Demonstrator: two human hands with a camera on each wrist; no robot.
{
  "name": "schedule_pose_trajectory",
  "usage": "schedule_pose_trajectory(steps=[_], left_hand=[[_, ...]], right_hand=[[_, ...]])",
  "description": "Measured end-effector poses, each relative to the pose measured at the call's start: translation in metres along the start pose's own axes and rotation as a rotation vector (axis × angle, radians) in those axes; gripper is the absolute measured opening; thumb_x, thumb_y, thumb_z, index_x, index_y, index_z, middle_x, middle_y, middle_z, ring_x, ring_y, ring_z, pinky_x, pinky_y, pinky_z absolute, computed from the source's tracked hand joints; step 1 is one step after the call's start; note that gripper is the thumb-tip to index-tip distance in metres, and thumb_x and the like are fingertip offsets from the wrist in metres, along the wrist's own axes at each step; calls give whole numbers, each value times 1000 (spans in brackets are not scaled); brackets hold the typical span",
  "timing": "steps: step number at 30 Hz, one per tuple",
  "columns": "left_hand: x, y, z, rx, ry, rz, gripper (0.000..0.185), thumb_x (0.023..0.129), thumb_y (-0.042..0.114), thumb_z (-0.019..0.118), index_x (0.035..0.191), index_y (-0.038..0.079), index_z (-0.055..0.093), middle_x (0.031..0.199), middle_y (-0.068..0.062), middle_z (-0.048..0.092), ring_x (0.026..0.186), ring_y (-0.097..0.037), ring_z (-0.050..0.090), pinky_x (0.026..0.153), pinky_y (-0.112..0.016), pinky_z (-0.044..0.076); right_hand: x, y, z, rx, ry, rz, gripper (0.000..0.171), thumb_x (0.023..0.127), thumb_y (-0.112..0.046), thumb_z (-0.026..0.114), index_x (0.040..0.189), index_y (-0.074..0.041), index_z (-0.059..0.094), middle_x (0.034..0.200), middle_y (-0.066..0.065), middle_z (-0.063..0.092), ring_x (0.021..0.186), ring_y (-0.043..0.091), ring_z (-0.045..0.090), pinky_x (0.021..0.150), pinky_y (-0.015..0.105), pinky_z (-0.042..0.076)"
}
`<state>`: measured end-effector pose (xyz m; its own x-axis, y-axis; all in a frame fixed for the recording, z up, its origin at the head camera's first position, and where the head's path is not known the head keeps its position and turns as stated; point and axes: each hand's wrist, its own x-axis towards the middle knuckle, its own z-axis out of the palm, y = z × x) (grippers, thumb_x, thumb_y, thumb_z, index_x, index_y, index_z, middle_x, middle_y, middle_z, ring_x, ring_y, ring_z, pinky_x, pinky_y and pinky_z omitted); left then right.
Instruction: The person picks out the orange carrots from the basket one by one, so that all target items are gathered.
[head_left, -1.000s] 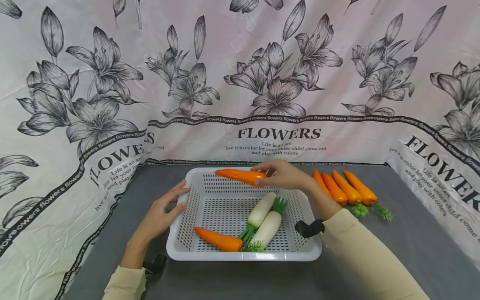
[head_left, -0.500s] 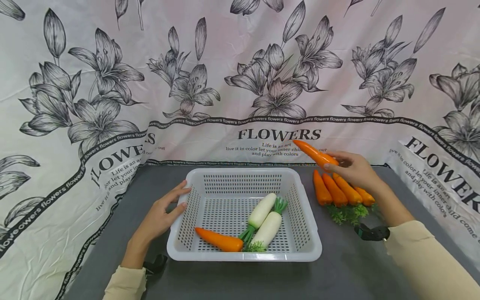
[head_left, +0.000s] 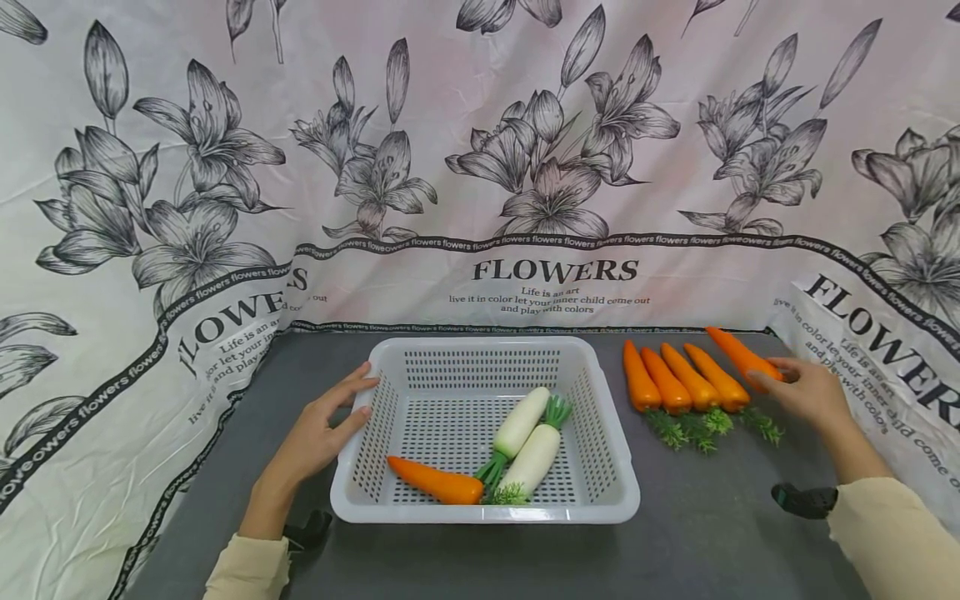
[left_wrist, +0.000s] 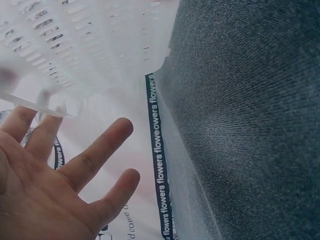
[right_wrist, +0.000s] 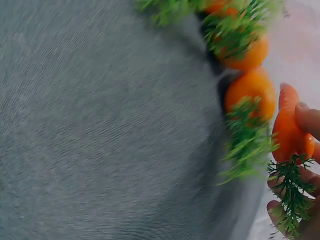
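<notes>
My right hand (head_left: pixel 816 398) pinches an orange carrot (head_left: pixel 738 353) near its thick, leafy end. The carrot's narrow tip points up and to the left, just right of a row of several carrots (head_left: pixel 678 377). In the right wrist view, green leaves hang below the held carrot (right_wrist: pixel 291 132). My left hand (head_left: pixel 322 429) rests at the left rim of a white plastic basket (head_left: pixel 487 513). The left wrist view has two fingers over that rim and the others spread outside it. Inside the basket lie one carrot (head_left: pixel 437 481) and two white radishes (head_left: pixel 522 421) with green tops.
A dark grey cloth (head_left: pixel 705 533) covers the table. Behind and on both sides hangs a white curtain (head_left: pixel 420 292) printed with flowers and lettering, close behind the basket and the carrot row.
My right hand has carried its carrot from above the basket's back rim rightward, over the carrot row to its right end, and lower. My left hand has stayed at the rim.
</notes>
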<state>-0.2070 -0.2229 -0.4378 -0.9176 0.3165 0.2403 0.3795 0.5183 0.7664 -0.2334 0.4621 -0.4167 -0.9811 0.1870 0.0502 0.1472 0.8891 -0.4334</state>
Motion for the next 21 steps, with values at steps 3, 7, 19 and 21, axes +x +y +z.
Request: schedule_pose_trajectory(steps=[3, 7, 19, 21], left_hand=[[0, 0, 0, 21, 4, 4, 46, 97, 27, 57, 142, 26, 47, 160, 5, 25, 111, -24, 56, 73, -27, 54], [2, -2, 0, 39, 13, 18, 45, 97, 29, 57, 141, 29, 48, 160, 8, 26, 118, -24, 54, 86, -40, 52], [2, -3, 0, 33, 19, 30, 44, 97, 29, 57, 140, 29, 49, 159, 7, 27, 128, -29, 49, 97, -57, 44], [1, -3, 0, 39, 20, 29, 44, 97, 30, 57, 140, 29, 49, 159, 8, 27, 125, -28, 51, 94, -55, 46]], right_hand=[[0, 10, 4, -20, -44, 13, 79, 94, -55, 49, 132, 14, 45, 120, 42, 52, 98, 50, 55, 68, 48, 48], [2, 18, 8, -24, -112, 34, 83, 95, -58, 43, 135, 15, 41, 126, 42, 47, 102, 53, 52, 74, 53, 47], [2, 19, 12, -31, -159, 41, 84, 96, -59, 39, 136, 15, 40, 128, 42, 46, 103, 53, 53, 75, 53, 48], [2, 19, 11, -35, -167, 39, 84, 96, -59, 39, 136, 15, 40, 128, 42, 46, 103, 54, 52, 74, 52, 48]])
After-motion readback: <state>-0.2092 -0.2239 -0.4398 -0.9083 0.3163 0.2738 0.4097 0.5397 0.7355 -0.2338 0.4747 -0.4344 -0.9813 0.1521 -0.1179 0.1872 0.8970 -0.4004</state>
